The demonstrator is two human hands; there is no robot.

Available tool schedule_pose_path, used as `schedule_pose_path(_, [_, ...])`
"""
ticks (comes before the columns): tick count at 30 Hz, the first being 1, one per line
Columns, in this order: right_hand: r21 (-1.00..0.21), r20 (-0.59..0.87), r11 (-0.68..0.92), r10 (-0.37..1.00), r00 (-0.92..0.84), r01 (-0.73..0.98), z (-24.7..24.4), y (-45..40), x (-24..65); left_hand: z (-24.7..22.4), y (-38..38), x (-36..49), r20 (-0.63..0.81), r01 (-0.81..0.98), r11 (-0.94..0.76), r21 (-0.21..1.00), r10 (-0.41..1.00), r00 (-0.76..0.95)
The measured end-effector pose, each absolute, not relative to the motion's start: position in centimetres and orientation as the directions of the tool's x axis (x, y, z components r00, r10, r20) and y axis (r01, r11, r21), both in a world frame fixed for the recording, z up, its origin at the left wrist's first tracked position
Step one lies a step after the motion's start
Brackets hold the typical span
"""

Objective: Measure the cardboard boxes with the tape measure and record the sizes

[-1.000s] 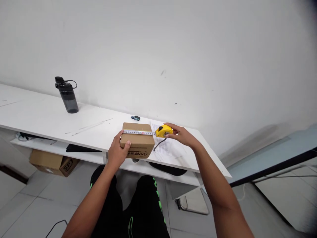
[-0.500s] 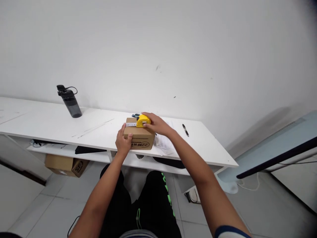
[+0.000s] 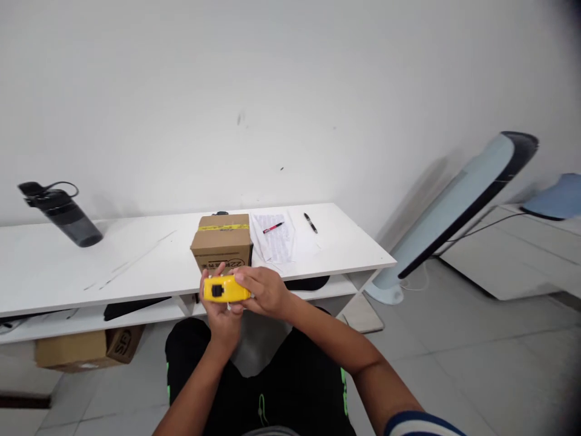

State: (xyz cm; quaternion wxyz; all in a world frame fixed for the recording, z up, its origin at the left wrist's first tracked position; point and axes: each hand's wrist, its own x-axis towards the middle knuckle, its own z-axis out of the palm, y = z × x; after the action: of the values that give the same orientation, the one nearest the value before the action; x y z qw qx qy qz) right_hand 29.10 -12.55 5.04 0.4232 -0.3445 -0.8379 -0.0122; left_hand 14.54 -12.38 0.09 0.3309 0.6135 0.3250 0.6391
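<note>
In front of the desk edge I hold a yellow tape measure (image 3: 236, 293) with both hands, its black lock button turned up toward me. My right hand (image 3: 269, 293) grips its right end, thumb on top. My left hand (image 3: 223, 324) is wrapped round its left side from below, and the case hides part of those fingers. No blade shows out of the case. Just beyond the hands sits a closed cardboard box (image 3: 222, 240) with yellow tape across its top and dark print on its front; neither hand is clearly touching it.
Written sheets of paper (image 3: 280, 245) with a red pen (image 3: 273, 227) lie right of the box, and a black pen (image 3: 311, 223) beyond them. A dark water bottle (image 3: 68, 218) stands left on the white desk (image 3: 145, 260). Another carton (image 3: 75, 351) is below the shelf.
Both hands have left the box and come back toward me with the tape measure. Its blade, stretched over the box top before, is no longer visible. The view has shifted right.
</note>
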Motion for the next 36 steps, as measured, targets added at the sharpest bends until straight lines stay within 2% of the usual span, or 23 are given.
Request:
schedule_pose_path(2, [-0.333, 0.728, 0.730, 0.601, -0.330, 0.596, 3.0, -13.8, 30.6, -0.9, -12.3, 16.3, 0.518, -0.067, -0.514, 0.855, 0.852, 0.071])
schedule_pose_path(6, [-0.536, 0.693, 0.569, 0.718, -0.060, 0.623, 1.6, -14.0, 35.2, -1.1, -10.3, 19.6, 0.453, -0.003, -0.476, 0.879, 0.835, 0.311])
schedule_pose_path(10, [-0.713, 0.516, 0.270, 0.828, 0.222, 0.647, 2.6, -10.1, 40.5, 0.6, -6.6, 22.8, 0.395, 0.173, -0.539, 0.825, 0.767, 0.506])
schedule_pose_path(12, [-0.688, 0.367, 0.062, 0.889, 0.273, 0.723, 3.1, -6.6, 42.7, 1.2, -4.9, 24.3, 0.354, 0.286, -0.581, 0.762, 0.743, 0.568])
schedule_pose_path(14, [-0.549, 0.274, -0.064, 0.928, 0.252, 0.833, 3.3, -3.0, 44.4, 1.3, -3.6, 25.2, 0.301, 0.372, -0.583, 0.722, 0.749, 0.590])
schedule_pose_path(16, [-0.390, 0.226, -0.117, 0.949, 0.218, 0.913, 3.1, 0.3, 45.5, 0.9, -2.9, 25.7, 0.248, 0.414, -0.548, 0.727, 0.771, 0.586])
schedule_pose_path(19, [-0.302, 0.192, -0.109, 0.966, 0.172, 0.947, 2.4, 3.8, 46.2, 0.3, -2.7, 25.6, 0.194, 0.409, -0.493, 0.768, 0.788, 0.584])
schedule_pose_path(22, [-0.310, 0.206, -0.086, 0.966, 0.155, 0.947, 1.7, 5.6, 47.0, 0.2, -2.8, 25.3, 0.164, 0.414, -0.475, 0.777, 0.787, 0.595])
schedule_pose_path(26, [-0.341, 0.291, -0.175, 0.915, 0.281, 0.924, 1.3, 5.4, 48.8, 0.6, -2.7, 25.4, 0.145, 0.434, -0.478, 0.764, 0.782, 0.606])
schedule_pose_path(28, [-0.514, 0.370, -0.199, 0.826, 0.425, 0.834, 1.0, 4.4, 49.6, 0.8, -2.6, 25.6, 0.145, 0.440, -0.493, 0.751, 0.773, 0.618])
schedule_pose_path(29, [-0.656, 0.398, -0.151, 0.764, 0.508, 0.740, 0.9, 3.8, 49.8, 0.9, -2.5, 25.6, 0.145, 0.446, -0.505, 0.739, 0.766, 0.626])
schedule_pose_path(31, [-0.887, 0.382, 0.068, 0.662, 0.644, 0.456, 0.4, 2.7, 49.8, 0.9, -2.5, 25.8, 0.153, 0.462, -0.542, 0.702, 0.748, 0.645])
schedule_pose_path(33, [-0.945, 0.325, 0.242, 0.662, 0.676, 0.218, 0.0, 1.7, 49.3, 0.7, -2.4, 25.9, 0.175, 0.470, -0.595, 0.652, 0.722, 0.670])
schedule_pose_path(36, [-0.951, 0.304, 0.273, 0.743, 0.597, 0.144, -0.3, 1.1, 48.2, 0.1, -2.4, 26.1, 0.224, 0.452, -0.662, 0.598, 0.679, 0.699])
